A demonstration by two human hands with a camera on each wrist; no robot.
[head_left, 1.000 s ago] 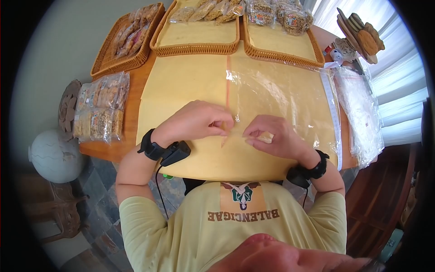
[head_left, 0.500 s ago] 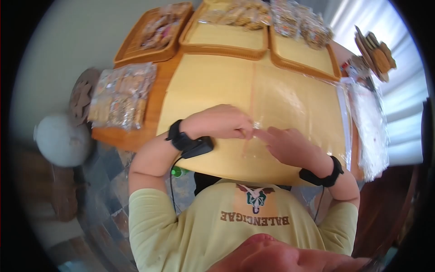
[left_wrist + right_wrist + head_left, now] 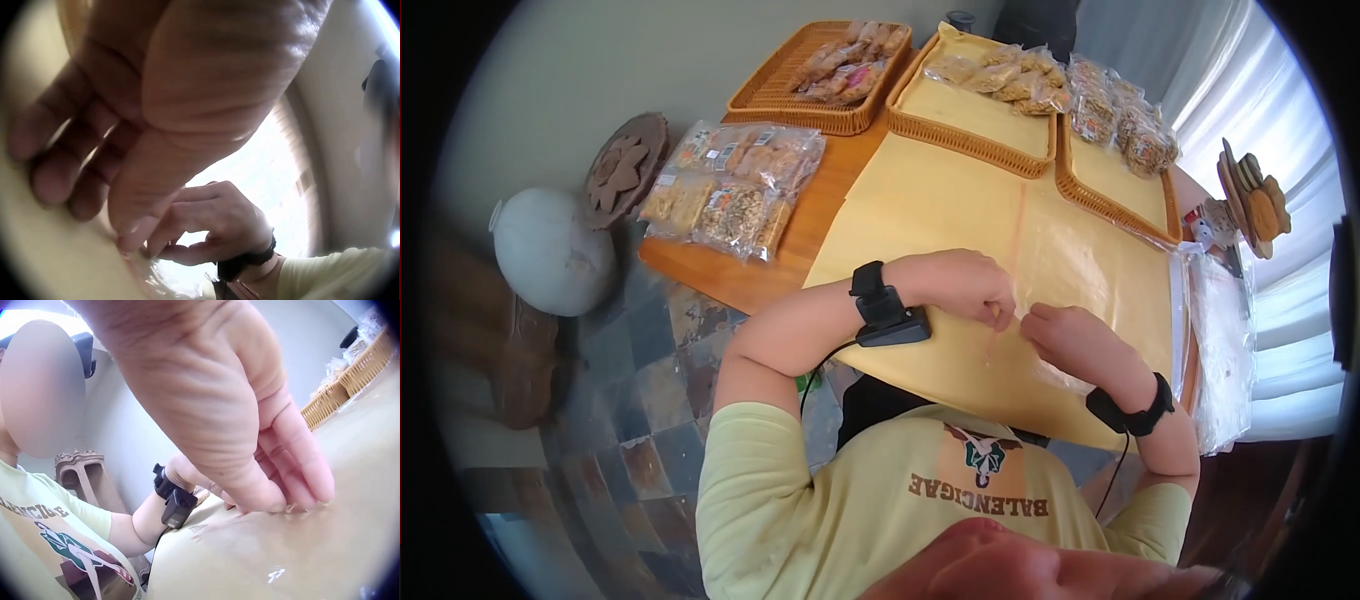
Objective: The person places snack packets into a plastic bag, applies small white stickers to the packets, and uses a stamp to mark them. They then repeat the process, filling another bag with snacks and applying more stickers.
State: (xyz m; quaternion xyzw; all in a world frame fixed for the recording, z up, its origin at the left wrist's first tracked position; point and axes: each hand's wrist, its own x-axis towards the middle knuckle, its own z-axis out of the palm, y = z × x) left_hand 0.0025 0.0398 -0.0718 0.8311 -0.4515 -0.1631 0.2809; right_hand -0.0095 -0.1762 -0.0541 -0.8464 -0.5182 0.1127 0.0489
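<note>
A large clear plastic sheet with a reddish strip along its left edge lies over yellow paper on the table. In the head view my left hand is at the near end of that strip, thumb and fingertips pinching the sheet's edge. My right hand is just to its right, fingertips almost meeting the left ones. The right wrist view shows thumb and fingers of the right hand pinching up a small crumple of the film. Little of the film between the fingertips shows.
Wicker baskets with bagged snacks stand along the far edge. Packs of snacks lie at the left on bare wood. A stack of clear plastic bags is at the right edge, near a wooden hat-shaped ornament. A pale round jar stands left.
The head view has swung left, so the table sits further right and tilted. Both hands stay close together at the strip; the fingertips have met and drawn slightly apart.
</note>
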